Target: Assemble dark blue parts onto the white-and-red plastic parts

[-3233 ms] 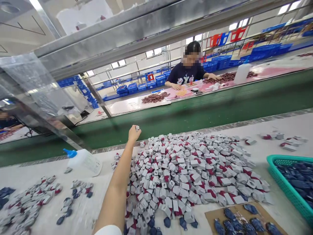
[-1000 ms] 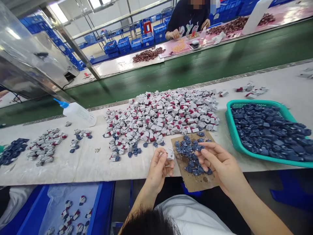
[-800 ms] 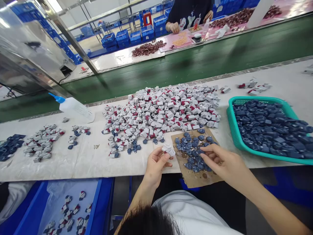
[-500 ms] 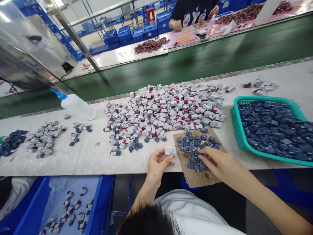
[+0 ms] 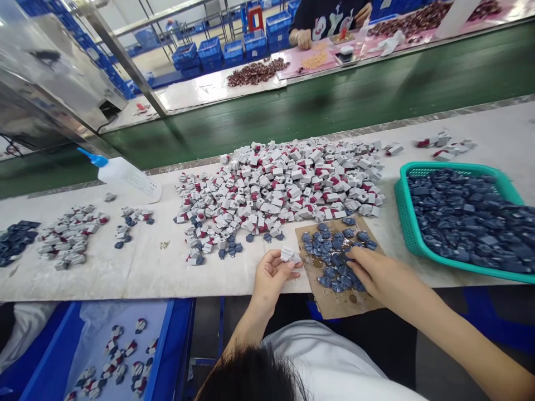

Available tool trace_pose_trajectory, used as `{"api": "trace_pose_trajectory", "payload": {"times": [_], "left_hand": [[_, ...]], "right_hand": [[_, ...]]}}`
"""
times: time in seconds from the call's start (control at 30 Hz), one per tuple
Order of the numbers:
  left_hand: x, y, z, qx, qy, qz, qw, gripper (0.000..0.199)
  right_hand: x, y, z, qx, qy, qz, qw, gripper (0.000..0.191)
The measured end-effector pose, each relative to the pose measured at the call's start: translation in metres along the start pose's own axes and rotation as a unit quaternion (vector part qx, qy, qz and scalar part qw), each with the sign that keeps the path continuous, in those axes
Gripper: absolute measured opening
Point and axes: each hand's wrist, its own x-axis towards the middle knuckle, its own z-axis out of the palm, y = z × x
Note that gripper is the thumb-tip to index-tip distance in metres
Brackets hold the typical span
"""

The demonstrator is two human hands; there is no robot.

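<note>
My left hand (image 5: 273,273) is closed on a light grey plastic piece (image 5: 288,254), pinched between thumb and fingers just left of the cardboard. My right hand (image 5: 370,270) reaches over the brown cardboard sheet (image 5: 330,309), thumb and forefinger closed on one of the small navy plastic pieces there; the fingers partly hide it. Around the fingertips lie several more navy pieces (image 5: 328,248), on wet, glossy cardboard. Behind both hands rises a large heap of grey-and-dark-red plastic pieces (image 5: 288,184), with some navy ones along its front edge.
A green basket (image 5: 401,223) full of navy pieces stands at right. To the left are a white squeeze bottle (image 5: 129,179) with a blue tip and smaller piles of pieces (image 5: 69,234). A blue bin (image 5: 161,340) holds assembled pieces below. Across the green strip sits another person (image 5: 330,22).
My right hand has shifted slightly right and up over the navy pieces. My left hand keeps the grey piece in nearly the same spot, turned a little. The view has shifted slightly.
</note>
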Motion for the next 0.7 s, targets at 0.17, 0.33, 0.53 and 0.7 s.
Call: {"api": "trace_pose_trajectory", "payload": {"times": [0.17,0.33,0.53,0.7], "left_hand": [[-0.001,-0.001,0.001,0.001,0.001,0.011,1.0,0.039],[-0.005,0.0,0.005,-0.012,0.015,0.015,1.0,0.038],[-0.015,0.003,0.013,-0.038,-0.015,0.016,0.999,0.031],[-0.02,0.004,0.02,-0.046,-0.032,0.044,0.997,0.026]], "right_hand": [[0.003,-0.003,-0.004,-0.023,-0.022,-0.008,0.999,0.016],[0.005,0.0,-0.003,-0.041,-0.008,-0.015,0.999,0.015],[0.008,-0.018,-0.023,0.04,0.082,-0.029,0.995,0.016],[0.01,-0.071,-0.035,0.252,0.213,-0.008,0.944,0.01]]}}
